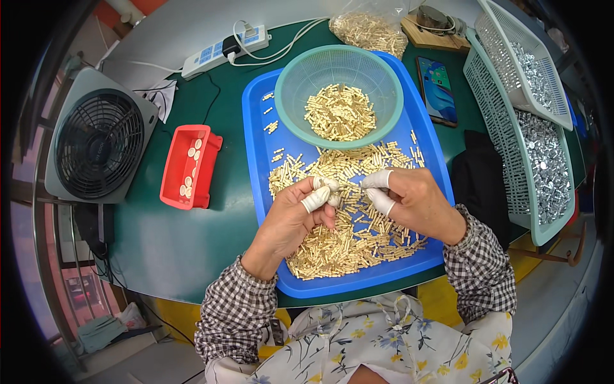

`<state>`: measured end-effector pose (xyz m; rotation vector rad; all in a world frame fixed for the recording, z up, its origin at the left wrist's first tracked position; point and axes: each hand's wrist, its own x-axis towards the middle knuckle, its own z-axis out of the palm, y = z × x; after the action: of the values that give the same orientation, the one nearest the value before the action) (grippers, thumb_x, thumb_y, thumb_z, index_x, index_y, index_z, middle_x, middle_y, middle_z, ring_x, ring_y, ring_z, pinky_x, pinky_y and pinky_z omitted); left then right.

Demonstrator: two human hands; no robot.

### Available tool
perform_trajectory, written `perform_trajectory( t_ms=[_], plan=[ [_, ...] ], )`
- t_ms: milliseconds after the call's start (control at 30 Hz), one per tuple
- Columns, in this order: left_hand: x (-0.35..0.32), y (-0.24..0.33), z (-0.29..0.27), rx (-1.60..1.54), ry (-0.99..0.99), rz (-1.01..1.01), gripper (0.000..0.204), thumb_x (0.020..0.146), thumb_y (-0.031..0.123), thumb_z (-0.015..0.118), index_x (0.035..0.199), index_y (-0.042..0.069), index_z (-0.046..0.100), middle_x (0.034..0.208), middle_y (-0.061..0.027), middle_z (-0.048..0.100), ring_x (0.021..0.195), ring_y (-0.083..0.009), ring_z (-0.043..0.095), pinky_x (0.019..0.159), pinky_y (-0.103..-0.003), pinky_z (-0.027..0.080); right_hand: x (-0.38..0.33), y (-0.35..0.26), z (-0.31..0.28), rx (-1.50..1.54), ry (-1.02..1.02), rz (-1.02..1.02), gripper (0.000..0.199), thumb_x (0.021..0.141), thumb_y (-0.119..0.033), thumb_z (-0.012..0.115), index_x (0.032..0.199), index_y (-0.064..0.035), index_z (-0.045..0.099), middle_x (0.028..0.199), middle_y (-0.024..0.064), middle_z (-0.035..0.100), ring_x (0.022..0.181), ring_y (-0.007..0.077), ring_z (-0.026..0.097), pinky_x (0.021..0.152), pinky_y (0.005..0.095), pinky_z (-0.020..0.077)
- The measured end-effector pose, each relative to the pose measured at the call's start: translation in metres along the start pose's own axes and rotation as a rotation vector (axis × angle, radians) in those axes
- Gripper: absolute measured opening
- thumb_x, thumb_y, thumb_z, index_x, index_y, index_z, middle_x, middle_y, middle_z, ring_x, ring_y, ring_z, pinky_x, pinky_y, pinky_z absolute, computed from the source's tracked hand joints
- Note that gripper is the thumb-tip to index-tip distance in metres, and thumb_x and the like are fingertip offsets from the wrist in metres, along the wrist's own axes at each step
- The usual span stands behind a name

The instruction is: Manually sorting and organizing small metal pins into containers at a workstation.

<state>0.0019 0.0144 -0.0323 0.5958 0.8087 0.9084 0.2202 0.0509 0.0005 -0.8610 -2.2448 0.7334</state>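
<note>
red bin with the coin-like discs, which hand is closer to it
Left. The left hand works over the blue tray's near-left part, a stretch of green table away from the red bin. The right hand is farther right, beyond the left hand.

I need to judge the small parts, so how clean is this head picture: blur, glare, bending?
Head view: sharp at centre, the small brass pins on the blue plastic tray separate clearly; even light, soft shadows; mild glare on the silver metal parts in the pale mesh baskets; edges bend and darken toward the rim.

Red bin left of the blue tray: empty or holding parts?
Holding parts. The red bin has a few small round pale pieces lying on its bottom, far from full.
</note>
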Motion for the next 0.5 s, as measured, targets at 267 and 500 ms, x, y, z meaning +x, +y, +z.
perform_trajectory(
  t_ms=[267,500],
  plan=[
    [-0.0009,0.0006,-0.0031,-0.101,-0.019,0.006,0.021,0.092,0.014,0.053,0.107,-0.001,0.056,0.086,-0.0048,0.06,0.065,-0.0107,0.057,0.06,-0.024,0.05,-0.0011,0.0001,0.0065,-0.023,-0.017,-0.027,0.02,0.073,-0.001,0.067,0.092,-0.002,0.064,0.065,0.0104,0.06,0.054,0.0211,0.059,0.045,0.031,0.0433],
    [-0.0015,0.0013,-0.0048,-0.082,-0.017,0.011,0.021,0.092,0.014,0.053,0.106,-0.001,0.056,0.086,-0.0049,0.06,0.065,-0.0106,0.057,0.059,-0.023,0.05,0.0005,-0.0011,0.0075,-0.021,-0.041,-0.034,0.019,0.073,-0.002,0.065,0.092,-0.0021,0.063,0.065,0.0109,0.059,0.056,0.0235,0.06,0.048,0.0326,0.0452]
  ],
)
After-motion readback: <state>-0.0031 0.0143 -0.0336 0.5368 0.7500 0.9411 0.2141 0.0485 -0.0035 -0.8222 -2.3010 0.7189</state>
